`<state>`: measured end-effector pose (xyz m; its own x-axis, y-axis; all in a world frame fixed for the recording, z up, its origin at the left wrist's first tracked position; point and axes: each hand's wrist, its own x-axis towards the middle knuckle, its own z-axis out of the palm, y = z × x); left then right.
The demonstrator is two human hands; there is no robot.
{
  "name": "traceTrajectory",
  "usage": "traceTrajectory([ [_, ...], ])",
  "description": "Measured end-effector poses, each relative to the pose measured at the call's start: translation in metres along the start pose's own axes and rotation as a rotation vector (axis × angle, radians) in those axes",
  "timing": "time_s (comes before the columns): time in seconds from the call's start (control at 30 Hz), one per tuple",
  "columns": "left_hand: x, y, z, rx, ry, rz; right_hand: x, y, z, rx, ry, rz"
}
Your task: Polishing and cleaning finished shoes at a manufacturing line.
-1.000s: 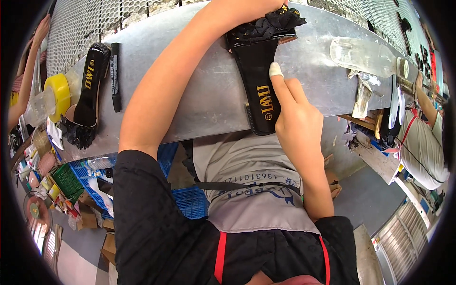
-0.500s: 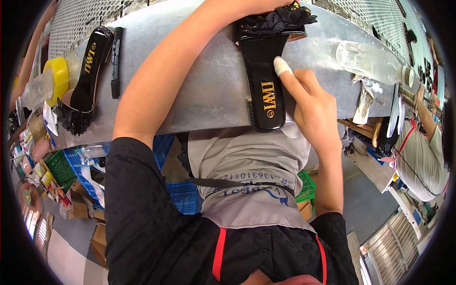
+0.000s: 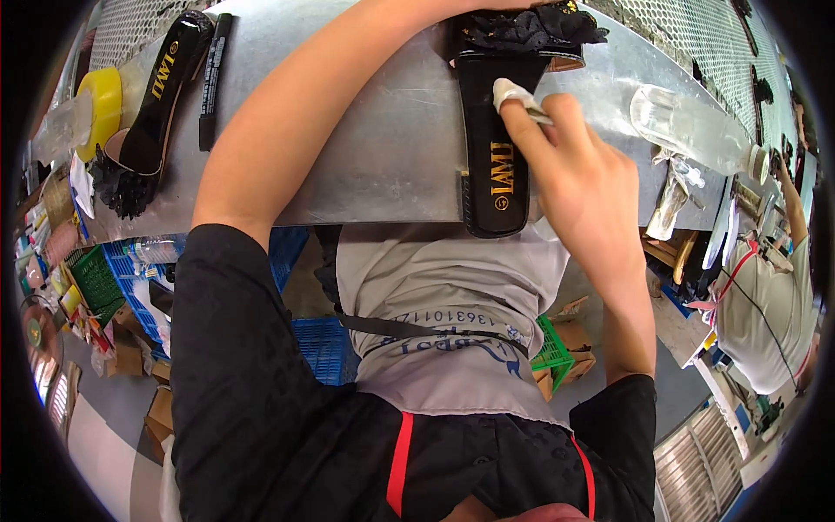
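A black open-toe slipper (image 3: 491, 113) with gold lettering on its insole lies on the metal table, its heel reaching past the near edge. Black fabric petals (image 3: 531, 30) cover its toe strap. My right hand (image 3: 578, 157) is closed, pinching a small white cloth (image 3: 511, 90) wrapped over a fingertip. That cloth touches the insole just below the strap. Across the slipper's toe end, my left hand (image 3: 509, 3) is cut off by the upper edge, and its fingers are hidden. A matching black slipper (image 3: 165, 91) lies at the left beside a black marker pen (image 3: 214, 83).
The metal table (image 3: 374, 165) holds a clear plastic bottle (image 3: 696, 130) on its right and a yellow tape roll (image 3: 102, 109) at the left. Blue crates (image 3: 323, 348) stand below the table. Another person (image 3: 765, 313) is at the far right.
My right hand has slid the white cloth up the insole toward the toe strap, and its fingers have curled more. My left hand stays at the toe end. The whole view has shifted slightly.
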<state>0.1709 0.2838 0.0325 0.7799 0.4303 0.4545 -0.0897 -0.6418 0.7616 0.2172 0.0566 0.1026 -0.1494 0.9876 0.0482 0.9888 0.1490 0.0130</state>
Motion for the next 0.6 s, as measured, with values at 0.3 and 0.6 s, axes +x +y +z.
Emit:
traceTrajectory([
  [0.3,0.001,-0.003,0.001,0.036,0.01,0.037,0.007,0.0,0.001,-0.019,-0.002,-0.061],
  [0.6,-0.004,-0.003,0.0,0.081,0.033,0.014,-0.026,0.034,0.0,0.333,0.076,0.031],
])
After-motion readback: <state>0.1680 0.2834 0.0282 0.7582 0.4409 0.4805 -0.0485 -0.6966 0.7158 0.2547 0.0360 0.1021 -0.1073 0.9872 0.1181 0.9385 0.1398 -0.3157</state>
